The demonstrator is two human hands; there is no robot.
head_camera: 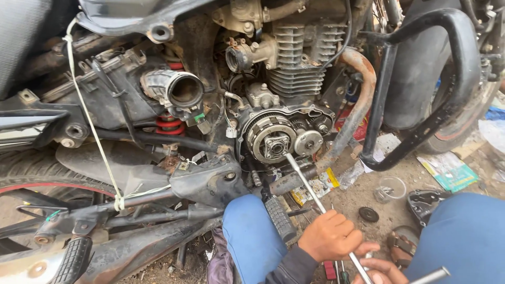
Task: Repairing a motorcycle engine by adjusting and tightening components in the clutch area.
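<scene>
Engine side cover already off, clutch assembly (271, 138) exposed. Left hand (330, 236) is fisted around the long T-handle wrench (315, 197), whose tip sits on the clutch centre; right hand (386, 271) grips its lower end. Clutch not yet removed.

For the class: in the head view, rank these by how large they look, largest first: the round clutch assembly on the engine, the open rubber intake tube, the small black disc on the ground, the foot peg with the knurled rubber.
1. Clutch assembly
2. Intake tube and foot peg: alike, and the peg lies nearer the camera, so unranked.
3. Black disc, clearly smallest.
</scene>
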